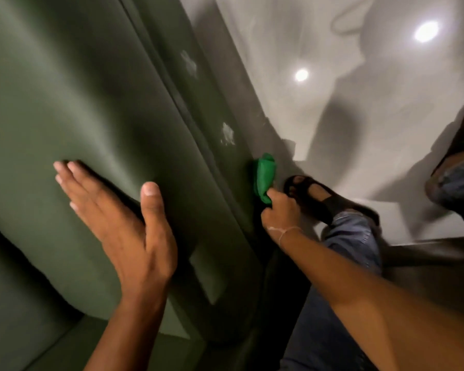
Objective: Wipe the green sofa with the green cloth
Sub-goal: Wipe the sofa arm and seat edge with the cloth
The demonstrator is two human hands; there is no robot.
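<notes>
- My left hand (118,218) lies flat on the sofa (73,108), palm down, fingers straight and together, thumb spread to the side; it grips nothing.
- The sofa surface under that palm is smooth, matte, dark green upholstery, rounded like a padded arm or cushion, with a soft sheen along the curve.
- A piped seam runs diagonally along the sofa beside the rounded part, with a flatter side panel past it.
- My right hand (279,212) is closed around the lower end of the cloth (264,176), fingers curled; a thin pale thread circles the wrist.
- The cloth is bright green, thin and crumpled into a bunch; its free end sticks up from my fist and touches the lower edge of the side panel, near the floor.
- Two pale, irregular patches (228,133) mark the side panel above the cloth; I cannot tell whether they are stains or wear.
- My leg in blue denim and a foot in a black open sandal (324,199) sit just beside the right hand.
- The floor (346,76) beyond is glossy and pale grey, reflecting two round lights.
</notes>
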